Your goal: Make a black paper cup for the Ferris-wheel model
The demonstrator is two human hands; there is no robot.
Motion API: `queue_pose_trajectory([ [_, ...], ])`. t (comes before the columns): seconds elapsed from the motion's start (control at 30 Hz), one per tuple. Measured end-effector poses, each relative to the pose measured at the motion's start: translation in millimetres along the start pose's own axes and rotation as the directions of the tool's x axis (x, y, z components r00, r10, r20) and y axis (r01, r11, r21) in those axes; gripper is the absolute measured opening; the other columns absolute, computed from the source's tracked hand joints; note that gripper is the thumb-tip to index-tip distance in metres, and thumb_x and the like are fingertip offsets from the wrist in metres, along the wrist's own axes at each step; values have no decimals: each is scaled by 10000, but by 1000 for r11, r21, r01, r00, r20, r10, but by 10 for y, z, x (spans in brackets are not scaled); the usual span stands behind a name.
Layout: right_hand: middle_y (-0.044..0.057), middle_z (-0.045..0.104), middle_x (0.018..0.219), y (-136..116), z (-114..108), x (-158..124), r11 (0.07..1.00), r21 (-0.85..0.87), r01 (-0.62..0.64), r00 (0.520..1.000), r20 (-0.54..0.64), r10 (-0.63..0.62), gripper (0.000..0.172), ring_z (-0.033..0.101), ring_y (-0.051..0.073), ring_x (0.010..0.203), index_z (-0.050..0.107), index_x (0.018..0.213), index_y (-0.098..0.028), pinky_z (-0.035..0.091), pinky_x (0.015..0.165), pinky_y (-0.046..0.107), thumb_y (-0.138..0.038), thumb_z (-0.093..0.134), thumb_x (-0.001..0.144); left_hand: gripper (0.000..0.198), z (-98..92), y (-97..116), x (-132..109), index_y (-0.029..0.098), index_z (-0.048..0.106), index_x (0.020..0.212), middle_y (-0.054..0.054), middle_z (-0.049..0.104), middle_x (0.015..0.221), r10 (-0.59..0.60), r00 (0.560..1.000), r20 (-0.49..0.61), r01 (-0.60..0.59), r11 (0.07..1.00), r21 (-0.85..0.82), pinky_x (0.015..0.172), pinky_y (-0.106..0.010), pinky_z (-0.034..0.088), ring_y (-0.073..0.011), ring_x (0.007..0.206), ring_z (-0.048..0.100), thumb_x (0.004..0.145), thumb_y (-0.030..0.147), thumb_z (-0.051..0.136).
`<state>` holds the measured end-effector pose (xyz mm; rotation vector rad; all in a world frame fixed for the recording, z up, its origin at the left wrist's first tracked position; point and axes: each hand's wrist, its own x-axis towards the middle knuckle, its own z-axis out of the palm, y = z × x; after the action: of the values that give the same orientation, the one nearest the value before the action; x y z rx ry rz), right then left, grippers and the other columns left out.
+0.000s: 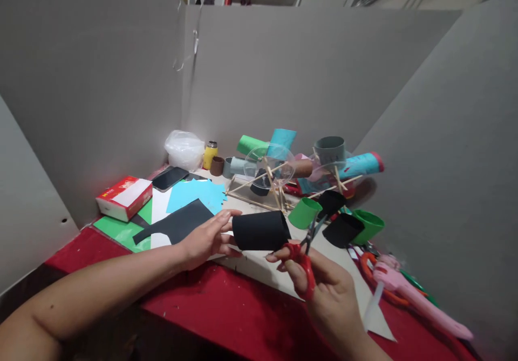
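Note:
A black paper tube (259, 231) lies sideways between my two hands, above the pale board at the table's front. My left hand (212, 236) grips its left end, the fingers curled around the opening. In my right hand (324, 285) is a pair of red-handled scissors (308, 264), its handle loops around my fingers and its blades pointing up, slightly apart. The fingertips of that hand are close to the tube's lower right edge; whether they touch it I cannot tell. A green paper tube (304, 213) stands just beyond the scissors.
Black card (184, 223) and blue paper (194, 195) lie left, near a phone (170, 178) and a red tissue pack (125, 196). A wooden stick frame (275, 188) with more paper tubes stands behind. A pink glue gun (421, 296) lies right. Grey panels (283, 69) enclose the table.

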<state>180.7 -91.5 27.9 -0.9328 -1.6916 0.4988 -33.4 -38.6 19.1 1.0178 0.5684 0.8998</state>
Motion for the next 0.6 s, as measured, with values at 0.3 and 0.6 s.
queue_pose_trajectory([
  [0.3, 50, 728, 816, -271, 185, 27, 990, -4, 139, 986, 90, -138, 57, 687, 202, 733, 709, 851, -218, 551, 673, 272, -237, 655, 850, 486, 37, -54, -10, 229, 486, 1335, -117, 584, 1258, 72, 997, -14, -73, 988, -138, 818, -390, 531, -266, 1080, 605, 940, 512, 486],
  [0.6, 52, 756, 895, -367, 266, -9, 971, 64, 231, 944, 227, -239, 327, 730, 236, 833, 684, 1138, -295, 591, 705, 290, -254, 715, 816, 399, 27, -31, -1, 178, 606, 1183, -105, 681, 1035, -5, 993, -120, -23, 972, -235, 751, -371, 545, -225, 863, 661, 949, 476, 483],
])
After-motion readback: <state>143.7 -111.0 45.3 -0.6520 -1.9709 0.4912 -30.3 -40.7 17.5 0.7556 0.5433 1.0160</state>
